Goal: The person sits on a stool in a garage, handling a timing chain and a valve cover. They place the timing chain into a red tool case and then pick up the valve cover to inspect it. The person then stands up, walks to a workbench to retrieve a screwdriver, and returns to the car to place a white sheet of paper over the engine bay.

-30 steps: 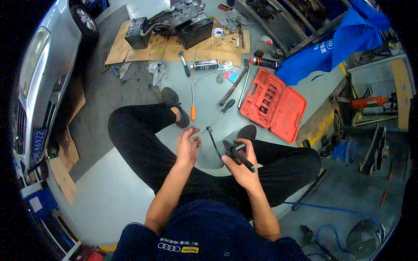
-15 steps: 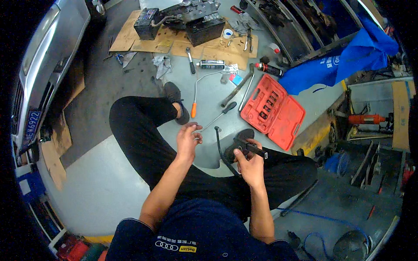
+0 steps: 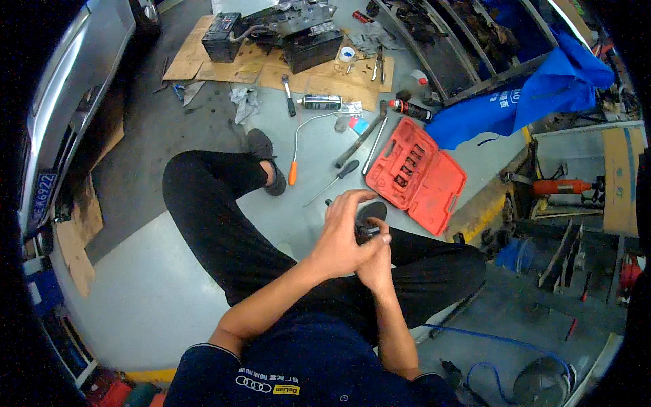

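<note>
Workshop floor (image 3: 152, 275) below, dark part (image 3: 367, 234) between my two hands.
It looks stiff, one-hand light, perhaps greasy; I'd hold it by its body. My right hand (image 3: 374, 266) has its fingers curled round it; whether my left hand (image 3: 340, 234) grips or merely covers it, I cannot tell. Beyond lie a screwdriver (image 3: 349, 169) and red case (image 3: 437, 183).

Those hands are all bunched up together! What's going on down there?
The right hand holds a dark part, mostly hidden, between the bent legs. The left hand reaches over it; whether it grips too is hard to see. Ahead on the floor lie a screwdriver, an orange-handled tool and an open red case.
</note>
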### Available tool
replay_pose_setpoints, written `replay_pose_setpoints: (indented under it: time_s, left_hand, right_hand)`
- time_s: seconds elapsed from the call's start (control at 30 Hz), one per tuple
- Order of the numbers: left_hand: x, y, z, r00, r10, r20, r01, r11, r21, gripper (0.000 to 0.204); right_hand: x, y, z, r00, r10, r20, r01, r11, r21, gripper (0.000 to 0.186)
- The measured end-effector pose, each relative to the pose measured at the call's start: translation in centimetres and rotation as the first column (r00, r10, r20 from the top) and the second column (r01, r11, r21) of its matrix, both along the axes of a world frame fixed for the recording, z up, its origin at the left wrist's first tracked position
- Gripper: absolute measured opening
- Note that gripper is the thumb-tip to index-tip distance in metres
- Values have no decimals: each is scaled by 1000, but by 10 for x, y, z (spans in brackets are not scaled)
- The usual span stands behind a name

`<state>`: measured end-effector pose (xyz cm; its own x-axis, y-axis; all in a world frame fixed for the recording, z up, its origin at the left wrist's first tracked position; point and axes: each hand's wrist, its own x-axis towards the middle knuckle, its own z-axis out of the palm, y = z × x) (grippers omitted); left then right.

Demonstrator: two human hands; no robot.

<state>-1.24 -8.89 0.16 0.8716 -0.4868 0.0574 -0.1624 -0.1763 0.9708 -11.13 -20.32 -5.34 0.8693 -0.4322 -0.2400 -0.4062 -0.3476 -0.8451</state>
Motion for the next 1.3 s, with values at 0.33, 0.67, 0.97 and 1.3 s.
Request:
replay_pose_setpoints:
  time_s: [0.33, 0.67, 0.97, 1.3]
  left_hand:
    - [4, 12, -57, 951, 31, -306, -61, 994, -87, 55]
    - [35, 52, -187, 554, 535, -638, -574, 800, 172, 49]
    - [62, 49, -112, 716, 231, -659, -466, 861, -205, 41]
    - [50, 88, -4, 877, -37, -479, -190, 890, -415, 39]
  right_hand:
    - [-2, -2, 4, 994, -81, -79, 93, 983, 156, 59]
    - [-12, -35, 50, 985, -174, -20, 152, 791, 593, 51]
    - [-32, -78, 83, 948, -249, 197, -14, 588, 809, 76]
    - [-49, -115, 58, 895, -302, 330, -101, 582, 807, 81]
